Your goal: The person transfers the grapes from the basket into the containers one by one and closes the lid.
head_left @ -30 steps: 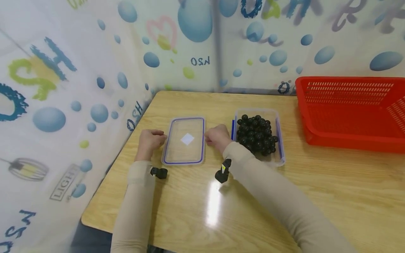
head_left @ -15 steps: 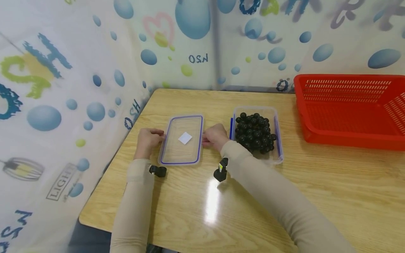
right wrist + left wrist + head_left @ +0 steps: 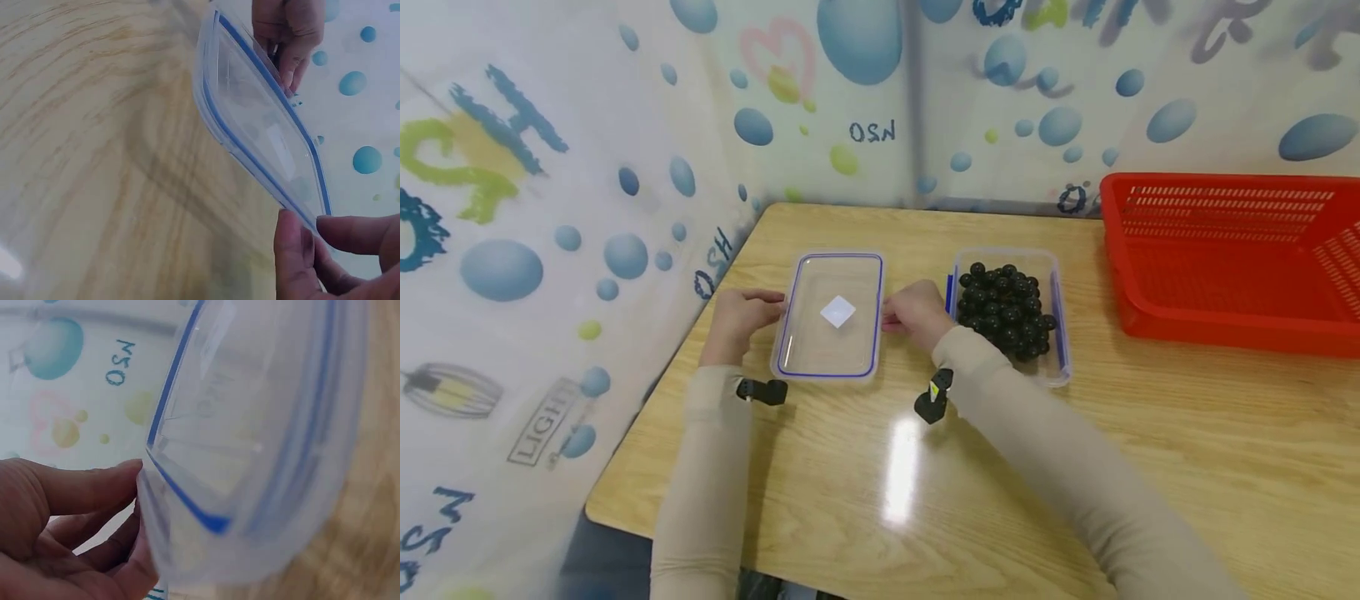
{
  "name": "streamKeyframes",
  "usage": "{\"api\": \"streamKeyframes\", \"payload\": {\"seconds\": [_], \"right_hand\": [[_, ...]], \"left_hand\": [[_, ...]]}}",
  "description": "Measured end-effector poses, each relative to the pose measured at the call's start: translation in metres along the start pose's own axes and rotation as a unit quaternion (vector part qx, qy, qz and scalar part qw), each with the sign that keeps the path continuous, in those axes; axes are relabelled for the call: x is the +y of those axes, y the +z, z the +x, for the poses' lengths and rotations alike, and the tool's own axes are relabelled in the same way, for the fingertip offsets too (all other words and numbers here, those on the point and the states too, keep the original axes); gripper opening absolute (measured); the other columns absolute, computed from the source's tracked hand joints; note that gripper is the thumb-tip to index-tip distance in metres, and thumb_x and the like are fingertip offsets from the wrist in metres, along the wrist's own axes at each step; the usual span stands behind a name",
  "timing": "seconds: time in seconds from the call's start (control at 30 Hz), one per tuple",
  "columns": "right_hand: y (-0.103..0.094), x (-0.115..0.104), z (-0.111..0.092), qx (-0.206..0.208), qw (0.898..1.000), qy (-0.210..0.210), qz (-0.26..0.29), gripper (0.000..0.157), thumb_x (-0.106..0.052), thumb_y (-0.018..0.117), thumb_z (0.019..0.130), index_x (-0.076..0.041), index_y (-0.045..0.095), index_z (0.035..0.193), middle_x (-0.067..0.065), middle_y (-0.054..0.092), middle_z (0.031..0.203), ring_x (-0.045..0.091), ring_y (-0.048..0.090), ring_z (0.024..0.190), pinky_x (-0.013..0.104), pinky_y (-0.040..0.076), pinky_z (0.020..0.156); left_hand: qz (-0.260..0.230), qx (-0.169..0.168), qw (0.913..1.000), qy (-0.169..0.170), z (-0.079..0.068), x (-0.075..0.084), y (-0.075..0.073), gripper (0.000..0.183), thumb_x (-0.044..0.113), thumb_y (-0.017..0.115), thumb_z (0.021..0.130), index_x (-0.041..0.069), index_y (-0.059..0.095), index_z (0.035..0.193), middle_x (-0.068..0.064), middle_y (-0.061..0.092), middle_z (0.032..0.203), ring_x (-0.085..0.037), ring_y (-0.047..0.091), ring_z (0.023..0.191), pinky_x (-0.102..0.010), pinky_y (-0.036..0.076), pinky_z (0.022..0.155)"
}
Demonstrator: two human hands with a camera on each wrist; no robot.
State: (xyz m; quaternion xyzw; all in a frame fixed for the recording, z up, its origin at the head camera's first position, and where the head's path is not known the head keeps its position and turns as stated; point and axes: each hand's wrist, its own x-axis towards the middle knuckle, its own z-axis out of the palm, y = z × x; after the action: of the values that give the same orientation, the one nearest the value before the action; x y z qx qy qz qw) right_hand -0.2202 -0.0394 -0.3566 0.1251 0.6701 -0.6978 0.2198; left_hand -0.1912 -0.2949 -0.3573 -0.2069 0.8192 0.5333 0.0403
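A clear plastic container lid (image 3: pixel 808 342) with a blue seal and a white square sticker (image 3: pixel 838 312) is held between both hands, off the table at its near side. My left hand (image 3: pixel 737 321) pinches its left edge, thumb on one face and fingers on the other in the left wrist view. On the opposite edge, my right hand (image 3: pixel 919 312) grips with thumb and fingers, seen clearly in the right wrist view. Right of that hand stands a clear container (image 3: pixel 1041 260) with blue-edged sides, holding a bunch of black grapes (image 3: pixel 1006 310). The right forearm partly covers the container.
A red plastic basket (image 3: pixel 1225 329) with slotted walls sits at the table's right. The wooden table (image 3: pixel 835 483) ends at the left against a wall covering (image 3: pixel 587 133) printed with bubbles, which also runs behind it.
The lid has risen slightly and moved a little away from the person, now straighter than before. Both hands moved with it. The grape container and basket stayed in place.
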Motion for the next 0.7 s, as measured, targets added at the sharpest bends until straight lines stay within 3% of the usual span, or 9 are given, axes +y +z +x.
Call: {"api": "streamKeyframes", "payload": {"seconds": [0.17,0.3,0.5,0.7], "right_hand": [[-0.021,-0.02,-0.01,-0.019,0.999,-0.034,-0.014,0.024,0.008,0.06,0.091,0.013,0.063,0.115,0.015,0.062,0.096,0.019,0.063,0.074,0.031,0.058,0.077],[-0.043,-0.037,-0.02,-0.016,0.997,-0.054,-0.052,0.024,0.002,0.061,0.093,0.01,0.063,0.116,0.018,0.063,0.104,0.021,0.065,0.079,0.03,0.058,0.075],[-0.072,-0.049,-0.032,0.003,0.992,-0.074,-0.098,0.028,-0.004,0.062,0.093,0.007,0.064,0.119,0.017,0.062,0.112,0.025,0.066,0.088,0.031,0.058,0.076],[-0.1,-0.051,-0.04,0.012,0.989,-0.096,-0.115,0.029,-0.009,0.063,0.094,0.006,0.063,0.119,0.018,0.065,0.109,0.023,0.068,0.086,0.031,0.058,0.076]], "left_hand": [[-0.095,-0.025,0.9952,0.004,0.004,0.015,0.01,0.031,0.0,0.066,0.093,-0.009,0.063,0.122,-0.016,0.061,0.117,-0.02,0.065,0.098,-0.03,0.051,0.091],[-0.158,-0.05,0.9861,-0.003,0.003,0.03,0.022,0.032,-0.002,0.068,0.091,-0.009,0.062,0.121,-0.014,0.063,0.112,-0.018,0.066,0.093,-0.028,0.053,0.088],[-0.139,-0.084,0.9867,0.011,-0.004,0.051,0.039,0.03,0.003,0.066,0.094,-0.006,0.062,0.122,-0.013,0.062,0.116,-0.022,0.063,0.1,-0.034,0.051,0.093],[-0.165,-0.117,0.979,0.022,-0.013,0.068,0.055,0.031,0.0,0.068,0.091,-0.008,0.061,0.121,-0.015,0.063,0.112,-0.021,0.064,0.094,-0.032,0.053,0.088]]}}
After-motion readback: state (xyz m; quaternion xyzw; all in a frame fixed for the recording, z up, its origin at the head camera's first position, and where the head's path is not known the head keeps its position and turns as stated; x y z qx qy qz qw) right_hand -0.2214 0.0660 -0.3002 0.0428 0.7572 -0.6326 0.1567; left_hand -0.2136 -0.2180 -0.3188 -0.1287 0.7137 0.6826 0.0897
